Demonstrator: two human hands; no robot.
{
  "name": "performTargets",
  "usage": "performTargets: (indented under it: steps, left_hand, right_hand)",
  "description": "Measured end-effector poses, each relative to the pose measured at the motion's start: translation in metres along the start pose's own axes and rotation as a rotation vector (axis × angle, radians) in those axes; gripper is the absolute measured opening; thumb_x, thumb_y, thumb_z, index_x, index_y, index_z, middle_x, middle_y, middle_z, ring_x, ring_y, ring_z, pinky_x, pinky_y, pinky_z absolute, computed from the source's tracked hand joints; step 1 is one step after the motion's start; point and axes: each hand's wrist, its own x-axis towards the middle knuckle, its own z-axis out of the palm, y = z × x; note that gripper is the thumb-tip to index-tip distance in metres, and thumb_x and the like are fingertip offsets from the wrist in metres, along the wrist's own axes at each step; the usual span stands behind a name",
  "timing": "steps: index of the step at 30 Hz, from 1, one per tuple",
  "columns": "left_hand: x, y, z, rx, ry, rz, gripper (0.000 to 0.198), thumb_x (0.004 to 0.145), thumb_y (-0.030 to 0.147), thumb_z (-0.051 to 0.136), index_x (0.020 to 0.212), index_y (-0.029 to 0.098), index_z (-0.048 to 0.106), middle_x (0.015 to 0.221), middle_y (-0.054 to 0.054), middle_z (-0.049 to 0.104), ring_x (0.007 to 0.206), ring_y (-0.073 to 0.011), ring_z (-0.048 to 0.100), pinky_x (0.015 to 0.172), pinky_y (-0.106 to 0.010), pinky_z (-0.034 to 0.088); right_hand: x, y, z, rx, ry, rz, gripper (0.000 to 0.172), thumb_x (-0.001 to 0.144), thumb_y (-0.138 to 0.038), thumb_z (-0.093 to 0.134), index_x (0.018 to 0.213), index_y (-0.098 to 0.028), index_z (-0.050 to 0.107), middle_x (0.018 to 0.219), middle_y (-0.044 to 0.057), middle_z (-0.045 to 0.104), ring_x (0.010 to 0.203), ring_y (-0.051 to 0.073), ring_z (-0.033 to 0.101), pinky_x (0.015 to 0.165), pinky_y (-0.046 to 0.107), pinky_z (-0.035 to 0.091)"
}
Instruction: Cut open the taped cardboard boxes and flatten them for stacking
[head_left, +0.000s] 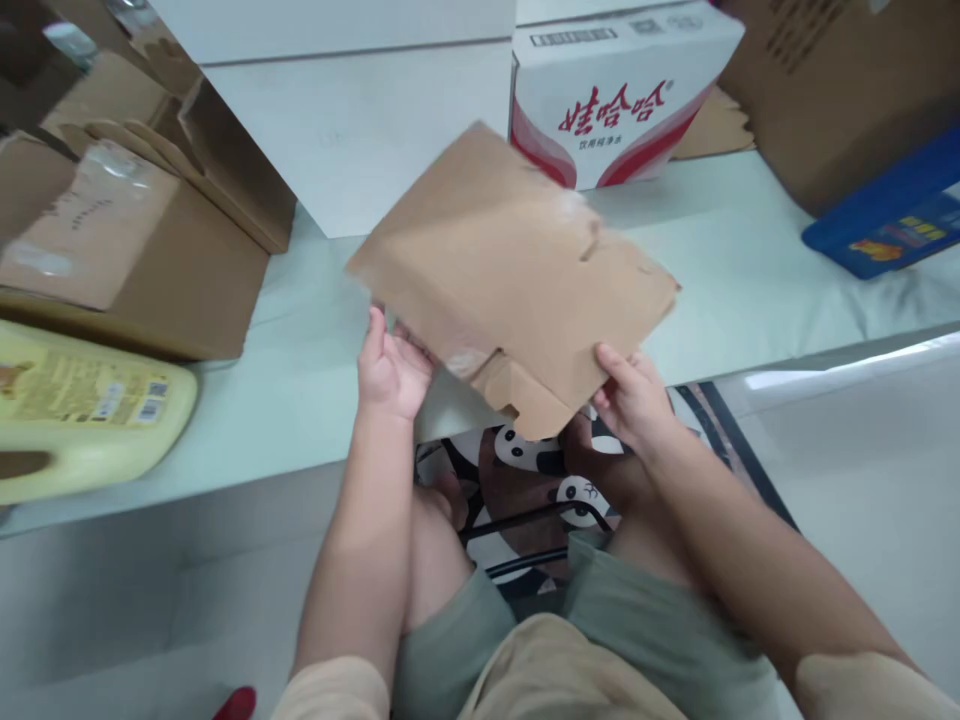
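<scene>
A flattened brown cardboard box is held tilted above the front of the table, with cut flaps along its right and lower edges. My right hand pinches its lower right edge, thumb on top and fingers beneath. At the lower left edge, my left hand is turned palm up and holds the cardboard from below. Its thumb points upward beside the edge, and its fingertips are hidden under the sheet. Shiny clear tape shows on parts of the cardboard.
The pale green table bears brown cartons and a yellow jug at left. Behind stand a white box and a white-and-red water carton. A blue package lies right. Panda-patterned fabric shows below.
</scene>
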Motion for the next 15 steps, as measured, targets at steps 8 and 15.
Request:
performTargets:
  steps: [8,15]
  left_hand:
    - [-0.005,0.006,0.013,0.003,-0.022,-0.095,0.042,0.083,0.057,0.072,0.116,0.032,0.064,0.099,-0.003,0.077,0.088,-0.0227,0.078,0.081,-0.035,0.062]
    - [0.0,0.006,0.012,0.012,-0.024,-0.08,0.046,0.087,0.066,0.063,0.118,0.031,0.064,0.087,-0.003,0.075,0.071,-0.0214,0.076,0.075,-0.036,0.062]
  right_hand:
    - [-0.024,-0.061,-0.152,-0.301,0.699,-0.449,0.033,0.071,-0.057,0.088,0.072,-0.036,0.063,0.062,0.001,0.061,0.04,0.017,0.051,0.035,0.04,0.044]
    - [0.093,-0.138,-0.213,-0.458,0.28,-0.646,0.022,0.088,-0.049,0.075,0.078,-0.037,0.058,0.052,-0.005,0.052,0.048,0.018,0.059,0.042,0.036,0.049]
